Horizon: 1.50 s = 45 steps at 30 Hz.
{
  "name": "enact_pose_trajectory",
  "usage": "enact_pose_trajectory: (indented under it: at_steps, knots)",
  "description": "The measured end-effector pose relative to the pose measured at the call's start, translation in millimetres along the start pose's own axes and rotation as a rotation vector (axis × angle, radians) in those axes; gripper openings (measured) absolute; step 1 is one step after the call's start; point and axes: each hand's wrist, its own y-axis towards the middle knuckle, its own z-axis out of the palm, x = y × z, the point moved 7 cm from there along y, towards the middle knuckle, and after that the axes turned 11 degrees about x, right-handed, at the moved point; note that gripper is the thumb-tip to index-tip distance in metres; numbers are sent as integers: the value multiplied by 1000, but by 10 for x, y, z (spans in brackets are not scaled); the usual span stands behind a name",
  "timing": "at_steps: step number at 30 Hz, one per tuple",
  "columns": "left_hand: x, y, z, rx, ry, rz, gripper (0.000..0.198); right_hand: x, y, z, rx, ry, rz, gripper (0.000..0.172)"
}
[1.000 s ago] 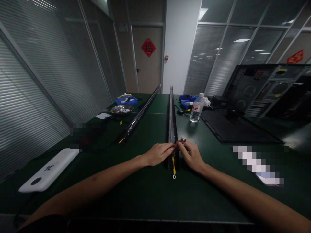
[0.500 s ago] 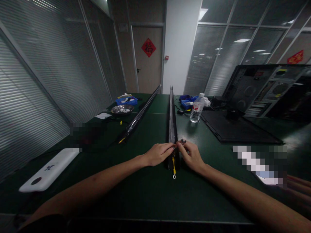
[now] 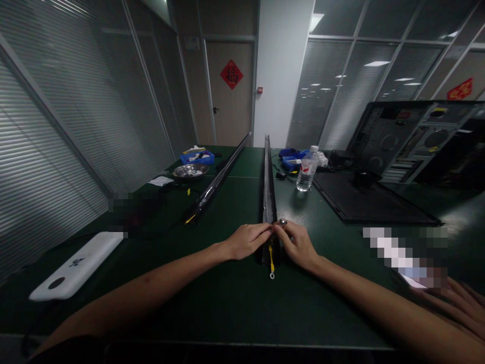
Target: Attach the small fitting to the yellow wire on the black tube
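Note:
A long, narrow black channel (image 3: 269, 197) with a greyish inner face runs away from me down the middle of the table. My left hand (image 3: 248, 240) is closed over the channel's left edge near its close end, fingertips bunched at the middle. From the right, my right hand (image 3: 299, 243) pinches the opposite edge, its fingertips nearly meeting the left ones. A small shiny round piece (image 3: 283, 222) shows at the right fingers; whether worn or held I cannot tell. Below the fingertips a yellow lead (image 3: 272, 254) ends in a metal ring terminal (image 3: 272, 275). What lies under the fingertips is hidden.
A second long black strip (image 3: 217, 181) lies left. A white oblong device (image 3: 78, 265) is near left; a metal dish (image 3: 190, 171) and blue tray (image 3: 197, 157) stand beyond. Right are a water bottle (image 3: 307, 171), black panel (image 3: 364, 199), computer case (image 3: 413, 141) and another person's hand (image 3: 460, 303).
My right fingertips have shifted slightly left, closer to the left ones. The other person's hand at the right edge has come further into view. My left hand has stayed put.

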Motion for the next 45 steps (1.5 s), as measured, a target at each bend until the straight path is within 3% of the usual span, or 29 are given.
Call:
enact_pose_trajectory:
  at_steps: [21, 31, 38, 45]
  knots:
    - [-38, -9, -14, 9, 10, 25, 36, -72, 33, 10, 55, 81, -18, 36]
    - [-84, -41, -42, 73, -33, 48, 32, -41, -4, -33, -10, 72, 54, 31]
    - [-69, -30, -45, -5, -6, 31, 32, -20, -2, -43, -19, 64, 36, 30]
    - [-72, -29, -23, 82, -3, 29, 31, -26, -8, -28, -9, 78, 39, 28]
